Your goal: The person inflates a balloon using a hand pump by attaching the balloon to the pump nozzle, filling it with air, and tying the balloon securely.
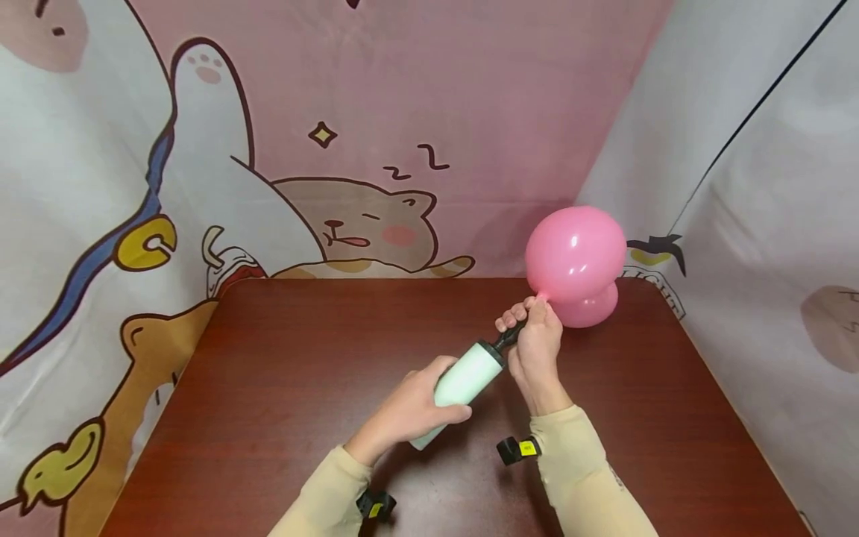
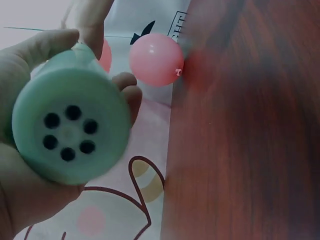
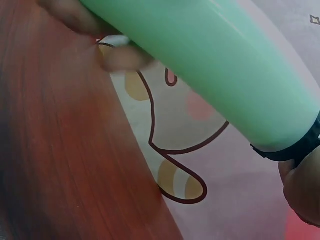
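My left hand (image 1: 423, 403) grips the mint-green body of a hand balloon pump (image 1: 470, 377), which points up and to the right above the table. My right hand (image 1: 540, 347) holds the pump's black nozzle (image 1: 511, 335) and pinches the neck of an inflated pink balloon (image 1: 577, 246) over its tip. Just behind and below lies a second, smaller pink balloon (image 1: 597, 307), whose knot shows in the left wrist view. The pump's round end (image 2: 70, 130) with several dark holes faces the left wrist camera. In the right wrist view, the pump barrel (image 3: 215, 75) crosses the top.
A dark red-brown wooden table (image 1: 282, 373) lies under both hands. Cartoon-printed cloth (image 1: 503, 112) hangs along its back and sides. Each wrist carries a small black camera (image 1: 517, 450) on the cream sleeve.
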### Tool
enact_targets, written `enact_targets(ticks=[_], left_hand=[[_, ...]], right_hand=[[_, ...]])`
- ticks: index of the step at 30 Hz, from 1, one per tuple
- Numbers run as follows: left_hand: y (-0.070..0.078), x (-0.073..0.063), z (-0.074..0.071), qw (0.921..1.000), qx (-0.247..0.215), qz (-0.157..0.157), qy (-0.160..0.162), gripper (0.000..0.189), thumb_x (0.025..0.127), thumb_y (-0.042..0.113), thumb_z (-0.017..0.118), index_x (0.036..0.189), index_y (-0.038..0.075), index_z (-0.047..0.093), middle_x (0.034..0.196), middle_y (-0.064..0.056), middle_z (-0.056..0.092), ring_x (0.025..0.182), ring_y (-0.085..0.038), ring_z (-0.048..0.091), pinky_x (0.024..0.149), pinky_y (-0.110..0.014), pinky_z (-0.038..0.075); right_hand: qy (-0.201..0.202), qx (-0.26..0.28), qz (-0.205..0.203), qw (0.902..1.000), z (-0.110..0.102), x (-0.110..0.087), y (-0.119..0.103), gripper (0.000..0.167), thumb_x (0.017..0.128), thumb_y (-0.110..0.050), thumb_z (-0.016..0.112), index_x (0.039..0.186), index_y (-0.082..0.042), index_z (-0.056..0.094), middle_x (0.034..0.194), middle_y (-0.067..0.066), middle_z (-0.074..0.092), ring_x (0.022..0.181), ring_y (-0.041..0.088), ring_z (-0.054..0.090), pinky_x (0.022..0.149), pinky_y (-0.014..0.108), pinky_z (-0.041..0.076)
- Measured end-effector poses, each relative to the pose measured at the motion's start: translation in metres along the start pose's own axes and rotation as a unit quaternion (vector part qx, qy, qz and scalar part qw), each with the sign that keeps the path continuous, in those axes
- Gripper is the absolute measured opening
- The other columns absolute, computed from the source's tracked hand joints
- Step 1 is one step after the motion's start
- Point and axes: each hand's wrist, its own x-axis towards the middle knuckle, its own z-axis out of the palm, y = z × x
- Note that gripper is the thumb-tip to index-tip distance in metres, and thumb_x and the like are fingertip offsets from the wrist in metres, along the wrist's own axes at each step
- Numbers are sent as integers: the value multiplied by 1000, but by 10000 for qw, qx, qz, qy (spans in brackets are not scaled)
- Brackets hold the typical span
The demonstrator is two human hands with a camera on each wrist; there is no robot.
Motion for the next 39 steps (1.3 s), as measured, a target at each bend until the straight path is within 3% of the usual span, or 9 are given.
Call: enact_targets(ticks=[7,12,21,29,39], left_hand=[[7,12,1,9971,395,649,9,90,82,25,80,159,29,33,106,-3,66,82,-14,60,69,-29,49],[6,19,4,9949,603,803,4,87,77,19,80,153,28,39,101,-2,65,77,-14,59,63,-28,49],[4,23,6,9943,728,784,37,79,73,20,80,143,28,43,89,2,61,67,-12,58,56,-27,47],[7,21,8,9950,713,704,24,79,73,21,80,143,30,42,88,3,61,67,-11,58,55,-27,47],[10,19,8,9936,841,733,170,77,73,22,80,141,29,44,85,4,60,68,-11,57,56,-26,46]], right_hand=[[-70,-125,70,9999,1,-4,9,33,112,-29,33,87,-11,44,67,-2,41,55,10,43,54,23,41],[-150,-190,211,9995,0,-6,13,32,112,-29,31,88,-12,43,68,-2,41,56,10,44,55,23,41],[-317,2,345,9989,-3,-6,14,30,113,-20,30,88,-11,43,69,-1,40,58,12,44,59,26,42],[-186,104,479,9986,-4,-2,11,30,112,-10,30,84,-9,42,67,-1,40,57,12,43,59,26,43],[-172,134,591,9980,-3,1,11,31,112,-11,31,84,-8,43,69,0,40,58,12,43,61,26,43]])
